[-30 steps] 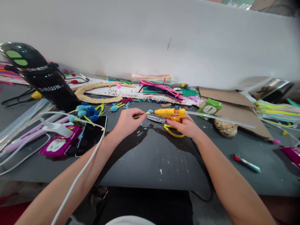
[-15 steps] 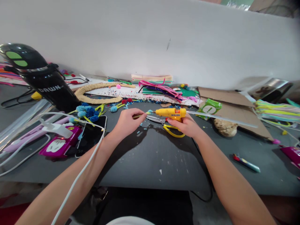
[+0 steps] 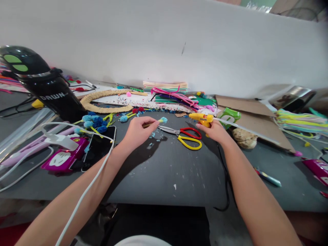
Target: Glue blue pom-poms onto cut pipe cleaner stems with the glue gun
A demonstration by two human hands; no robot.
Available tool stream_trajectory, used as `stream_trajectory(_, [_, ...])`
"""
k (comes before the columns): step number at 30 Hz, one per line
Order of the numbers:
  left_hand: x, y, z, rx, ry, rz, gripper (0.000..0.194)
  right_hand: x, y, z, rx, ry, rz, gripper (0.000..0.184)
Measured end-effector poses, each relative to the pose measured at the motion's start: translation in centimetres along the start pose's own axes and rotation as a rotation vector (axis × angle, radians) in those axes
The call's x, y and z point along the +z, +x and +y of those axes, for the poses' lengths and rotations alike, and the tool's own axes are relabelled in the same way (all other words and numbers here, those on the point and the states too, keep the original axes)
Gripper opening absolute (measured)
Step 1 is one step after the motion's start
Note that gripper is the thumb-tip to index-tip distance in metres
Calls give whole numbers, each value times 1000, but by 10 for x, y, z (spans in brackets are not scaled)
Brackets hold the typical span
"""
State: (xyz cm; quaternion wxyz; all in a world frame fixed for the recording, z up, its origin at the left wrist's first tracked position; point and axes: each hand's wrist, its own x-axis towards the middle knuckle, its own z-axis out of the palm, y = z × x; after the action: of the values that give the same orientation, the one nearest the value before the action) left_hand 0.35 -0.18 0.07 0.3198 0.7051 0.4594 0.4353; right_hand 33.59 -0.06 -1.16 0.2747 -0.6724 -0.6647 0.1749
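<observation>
My left hand [image 3: 141, 131] pinches a thin stem whose tip carries a small light-blue pompom [image 3: 163, 120]. Away to the right, my right hand [image 3: 214, 131] is wrapped round the handle of a yellow hot glue gun [image 3: 201, 117], its nozzle pointing left toward the pompom but apart from it. A long clear glue stick [image 3: 243, 127] sticks out of the gun's back. Between the hands lie scissors [image 3: 179, 132] with one red and one yellow handle, blades toward my left hand. Small blue scraps [image 3: 153, 135] are strewn under the pompom.
At left stand a black bottle [image 3: 55, 92], a magenta power bank [image 3: 65, 157] and a phone [image 3: 100, 147], near blue pompom stems [image 3: 96, 122]. A white cable crosses my left forearm. Behind are pipe cleaners [image 3: 176, 97]; right are cardboard [image 3: 266, 124] and a pen-like tool [image 3: 269, 178].
The glue gun in my right hand has moved right, away from the pompom, uncovering the scissors' handles. My left hand stays nearly in place with the stem.
</observation>
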Motion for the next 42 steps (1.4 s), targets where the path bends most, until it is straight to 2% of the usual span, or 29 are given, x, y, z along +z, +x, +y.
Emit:
stream_trajectory(3, [0,0,0,0,1,-2,35,2,4,12,12,-48,-44,47])
stream_trajectory(8, [0,1,-3,4,1,-5,35,-3,4,12,76,-115,-144,54])
stream_trajectory(12, [-1,2,-5,7,-8,-12,35,-29,-2,17,193,-258,-174,60])
stream_trajectory(14, [-1,2,-6,12,-4,-9,34,-46,-8,16,237,-340,-239,59])
stream_trajectory(17, [0,3,-8,12,-1,-5,35,-56,-20,-5,121,-301,-539,54])
stream_trajectory(19, [1,3,-8,2,0,-11,37,-42,-27,-32,-79,-149,-707,47])
stream_trajectory(20, [1,3,-9,-3,1,-14,38,-28,-30,-48,-192,-66,-722,42])
stream_trajectory(21, [1,3,-9,-6,2,-16,38,-11,-32,-63,-296,9,-678,37])
stream_trajectory(24, [2,3,-9,-5,-5,-17,40,45,-35,-99,-536,71,-351,26])
stream_trajectory(26, [2,4,-10,-6,-17,-12,39,74,-35,-109,-598,9,-268,24])
stream_trajectory(29, [1,5,-10,-17,-34,1,38,97,-34,-109,-637,-62,-234,20])
stream_trajectory(32, [1,4,-10,-26,-35,9,37,104,-34,-105,-649,-114,-212,19])
stream_trajectory(36, [2,4,-11,-53,-39,31,36,98,-37,-104,-660,-94,-188,16])
stream_trajectory(42, [9,2,-8,-115,-68,25,36,78,-40,-102,-409,223,-187,13])
